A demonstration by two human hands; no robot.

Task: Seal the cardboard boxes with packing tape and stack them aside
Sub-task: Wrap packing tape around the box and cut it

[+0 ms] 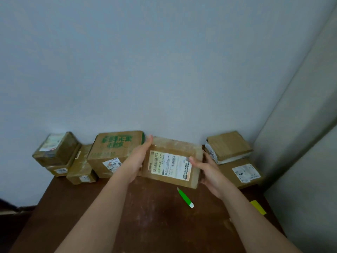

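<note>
A person's left hand (139, 157) and right hand (207, 170) hold a labelled cardboard box (173, 161) between them, one on each side, above a brown table (145, 216). A green cutter (185, 197) lies just below the grip; more boxes (114, 152) line the wall beyond.

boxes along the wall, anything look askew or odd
The small brown cardboard box on the far-left stack sits tilted. The flat brown cardboard box on the right lies crooked on the larger box beneath. No packing tape roll shows.
</note>
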